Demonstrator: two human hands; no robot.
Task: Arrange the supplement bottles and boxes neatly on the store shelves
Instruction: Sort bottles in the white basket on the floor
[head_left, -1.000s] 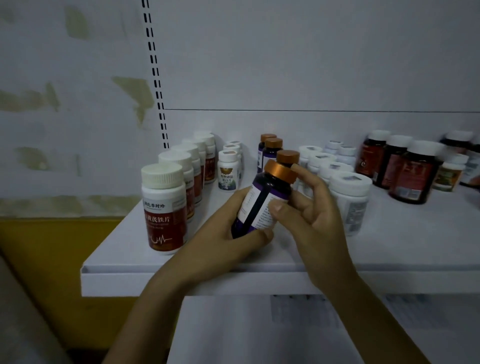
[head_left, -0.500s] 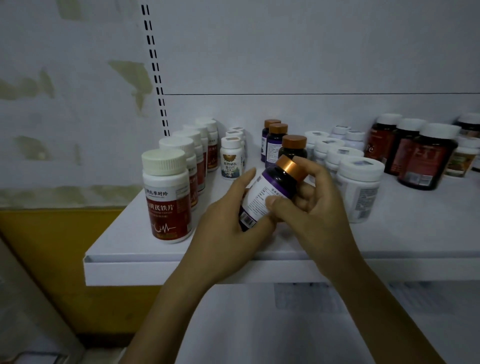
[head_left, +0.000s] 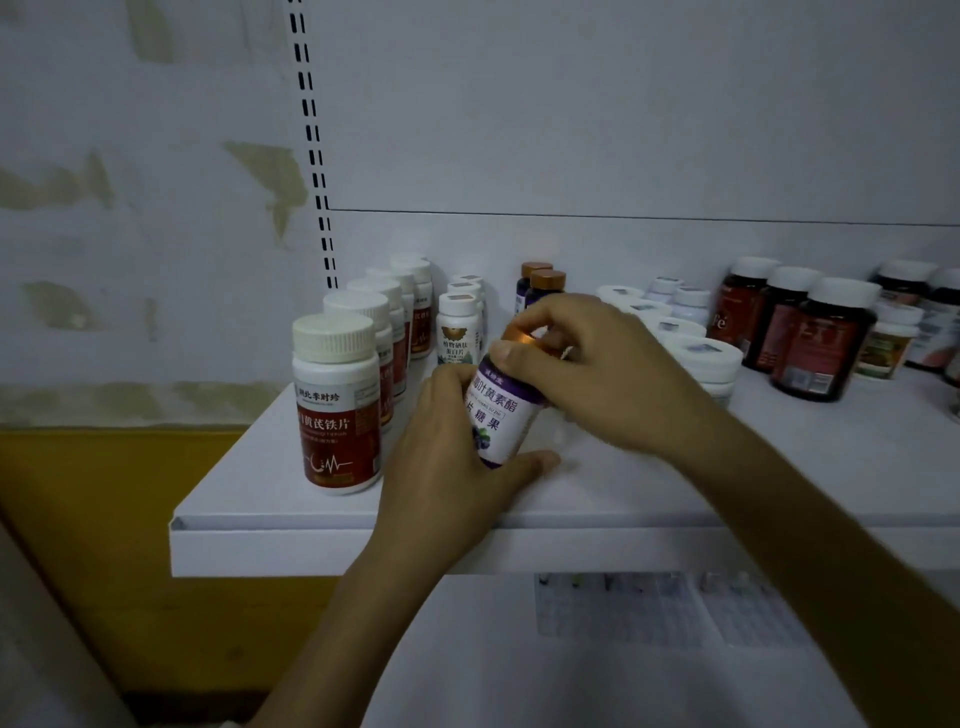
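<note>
A purple bottle (head_left: 497, 415) with a copper cap and a white label tilts slightly just above the white shelf (head_left: 322, 525). My left hand (head_left: 452, 457) grips its lower body from the left, thumb under the base. My right hand (head_left: 587, 364) reaches over from the right and its fingers curl round the copper cap. Behind it stand two more copper-capped purple bottles (head_left: 545, 286). A row of white bottles with red labels (head_left: 336, 405) runs back along the shelf's left side.
Small white bottles (head_left: 457, 332) stand behind the held bottle. White-lidded tubs (head_left: 701, 353) sit to the right, then dark red bottles (head_left: 826, 343) with white caps. A lower white shelf (head_left: 623, 649) lies beneath. The slotted upright (head_left: 311, 145) stands at the back left.
The bottle has been turned so its front label with the berry picture faces me, and it stands more upright. My right hand has shifted from its side up onto the cap.
</note>
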